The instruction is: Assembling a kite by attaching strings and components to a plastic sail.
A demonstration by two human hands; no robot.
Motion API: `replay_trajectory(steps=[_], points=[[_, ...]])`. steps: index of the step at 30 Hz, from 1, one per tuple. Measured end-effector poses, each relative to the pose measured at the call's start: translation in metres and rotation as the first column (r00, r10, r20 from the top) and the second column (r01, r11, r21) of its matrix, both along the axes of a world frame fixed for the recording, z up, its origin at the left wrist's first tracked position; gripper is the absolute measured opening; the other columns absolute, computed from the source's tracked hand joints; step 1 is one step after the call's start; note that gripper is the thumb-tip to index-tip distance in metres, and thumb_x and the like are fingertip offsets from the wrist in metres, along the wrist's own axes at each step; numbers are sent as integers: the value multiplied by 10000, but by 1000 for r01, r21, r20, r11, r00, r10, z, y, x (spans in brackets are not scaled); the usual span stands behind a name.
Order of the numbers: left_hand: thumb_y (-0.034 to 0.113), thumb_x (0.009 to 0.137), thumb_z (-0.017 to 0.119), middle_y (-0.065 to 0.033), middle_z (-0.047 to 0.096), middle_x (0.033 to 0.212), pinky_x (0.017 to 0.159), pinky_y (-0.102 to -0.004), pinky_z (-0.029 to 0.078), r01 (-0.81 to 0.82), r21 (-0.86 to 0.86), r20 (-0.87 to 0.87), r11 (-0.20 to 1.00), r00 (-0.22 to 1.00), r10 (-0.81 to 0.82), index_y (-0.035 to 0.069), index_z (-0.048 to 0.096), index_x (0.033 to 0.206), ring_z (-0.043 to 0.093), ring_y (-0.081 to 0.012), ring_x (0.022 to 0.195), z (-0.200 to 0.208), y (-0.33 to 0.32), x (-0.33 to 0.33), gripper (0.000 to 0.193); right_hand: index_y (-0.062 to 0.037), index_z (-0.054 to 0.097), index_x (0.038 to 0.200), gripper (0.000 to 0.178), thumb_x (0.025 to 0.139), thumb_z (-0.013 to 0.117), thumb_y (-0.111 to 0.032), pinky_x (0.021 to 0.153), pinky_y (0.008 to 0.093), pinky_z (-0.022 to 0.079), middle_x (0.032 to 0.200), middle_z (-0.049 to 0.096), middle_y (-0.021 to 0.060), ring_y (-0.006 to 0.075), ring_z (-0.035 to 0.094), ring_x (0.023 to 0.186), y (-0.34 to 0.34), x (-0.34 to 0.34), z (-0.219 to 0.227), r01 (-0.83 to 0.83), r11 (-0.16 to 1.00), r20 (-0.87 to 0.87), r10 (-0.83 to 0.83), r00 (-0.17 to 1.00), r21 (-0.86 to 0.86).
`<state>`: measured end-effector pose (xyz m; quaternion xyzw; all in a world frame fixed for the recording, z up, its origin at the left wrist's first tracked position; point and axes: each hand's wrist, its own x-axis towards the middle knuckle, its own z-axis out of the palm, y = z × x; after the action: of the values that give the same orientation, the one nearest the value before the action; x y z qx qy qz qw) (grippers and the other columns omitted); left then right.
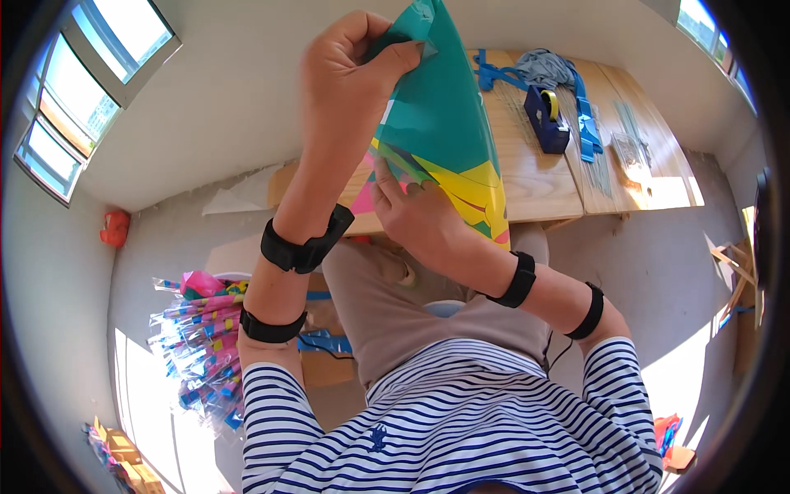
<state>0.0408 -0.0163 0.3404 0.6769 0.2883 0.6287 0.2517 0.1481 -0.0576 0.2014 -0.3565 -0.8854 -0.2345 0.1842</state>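
Head: left grip pinches glossy, tapering sheet.

the sheet is teal with a yellow lower part, the shirt white with navy stripes, the trousers beige, the straps black, the dispenser dark blue, its roll yellow, the table pale brown with wood grain, and the bag orange-red.

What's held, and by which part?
Left hand pinches the glossy green-and-yellow sheet at its upper left edge. Right hand is at its lower left part; whether it grips can't be told.
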Motion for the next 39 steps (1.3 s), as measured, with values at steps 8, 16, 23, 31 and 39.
replay_trajectory(steps=[8,16,23,31,39], points=[[154,700,827,-49,642,680,604,-269,507,-177,-6,-159,984,972,174,8,655,791,592,-101,633,0,3,4,243,2,584,1328,598,752,693,-117,675,336,517,1414,506,226,236,664,768,3,-29,13,15,1000,-108,-12,994,21],[151,727,819,-53,659,690,602,-269,514,-349,30,-249,937,905,345,15,662,815,606,-117,623,0,9,1,226,1,681,1002,279,753,665,-124,619,338,482,1085,648,174,259,659,820,12,-29,4,-13,996,10,14,1000,-87],[117,773,714,-190,671,756,643,-386,524,-466,108,-385,878,795,469,-12,641,795,653,-284,648,44,-7,5,150,23,655,969,216,773,656,-68,836,388,487,1109,619,182,290,630,913,-3,-15,-32,-410,909,-176,393,903,-74],[96,741,731,-208,638,738,640,-377,514,-486,364,-374,794,705,603,-36,624,787,629,-304,644,52,-3,18,176,26,712,1010,262,813,635,-128,1156,520,313,1262,604,143,284,486,1270,2,-43,25,-356,899,-227,414,882,256],[107,777,739,-146,661,704,599,-339,505,-369,80,-414,926,833,368,-25,651,797,640,-202,623,59,-24,4,160,-12,671,1171,404,803,624,-172,1167,490,261,1298,581,87,244,479,1233,43,-14,33,47,889,-68,-18,998,455]])
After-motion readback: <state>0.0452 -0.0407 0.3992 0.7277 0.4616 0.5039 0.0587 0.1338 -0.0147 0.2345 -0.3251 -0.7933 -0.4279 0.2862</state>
